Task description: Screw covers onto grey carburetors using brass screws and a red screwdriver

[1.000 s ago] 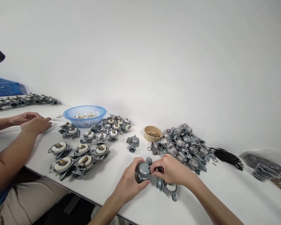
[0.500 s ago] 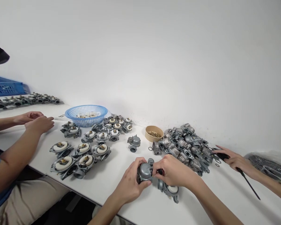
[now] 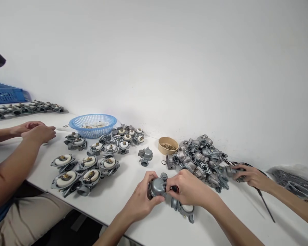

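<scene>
Grey carburetor point(image 3: 157, 186) gripped by left hand point(image 3: 141, 200), right hand point(image 3: 188, 188) fingers pinching black tool point(image 3: 175, 188), tip hidden

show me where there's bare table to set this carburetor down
Bare table lies between the float-topped carburetors and the lone carburetor, left of your left hand. Crowded: the carburetor pile by the brass-parts cup.

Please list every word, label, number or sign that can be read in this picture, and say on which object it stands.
None can be read. The carburetor between the left hand and right hand, the blue basket, the paper cup and the white table show no legible text.
</scene>
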### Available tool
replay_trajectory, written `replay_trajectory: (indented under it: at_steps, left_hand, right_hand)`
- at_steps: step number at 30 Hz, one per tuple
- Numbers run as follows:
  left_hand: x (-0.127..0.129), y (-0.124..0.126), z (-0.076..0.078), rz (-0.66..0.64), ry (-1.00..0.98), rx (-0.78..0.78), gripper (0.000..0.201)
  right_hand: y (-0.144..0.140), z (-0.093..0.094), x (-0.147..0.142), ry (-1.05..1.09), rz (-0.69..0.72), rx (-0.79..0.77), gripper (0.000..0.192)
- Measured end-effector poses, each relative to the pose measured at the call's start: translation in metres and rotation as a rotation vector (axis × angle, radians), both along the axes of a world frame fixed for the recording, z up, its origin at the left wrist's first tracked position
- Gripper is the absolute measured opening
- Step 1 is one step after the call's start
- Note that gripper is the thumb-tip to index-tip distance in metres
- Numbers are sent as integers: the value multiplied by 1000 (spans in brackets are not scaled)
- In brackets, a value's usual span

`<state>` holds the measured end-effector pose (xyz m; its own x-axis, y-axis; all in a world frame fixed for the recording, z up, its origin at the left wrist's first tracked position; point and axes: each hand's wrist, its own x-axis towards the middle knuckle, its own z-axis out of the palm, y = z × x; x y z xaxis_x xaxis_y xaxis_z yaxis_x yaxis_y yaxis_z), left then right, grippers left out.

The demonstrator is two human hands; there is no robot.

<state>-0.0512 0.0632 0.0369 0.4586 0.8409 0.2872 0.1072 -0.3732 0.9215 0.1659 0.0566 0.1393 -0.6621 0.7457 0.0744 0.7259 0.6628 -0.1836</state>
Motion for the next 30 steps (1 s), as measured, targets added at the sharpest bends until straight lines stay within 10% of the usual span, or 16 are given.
replay_trajectory:
  at_steps: [30]
  left_hand:
    - [-3,-4,5,19,61,29,54]
  right_hand:
    - [-2,3,-1,105,2,-67,13]
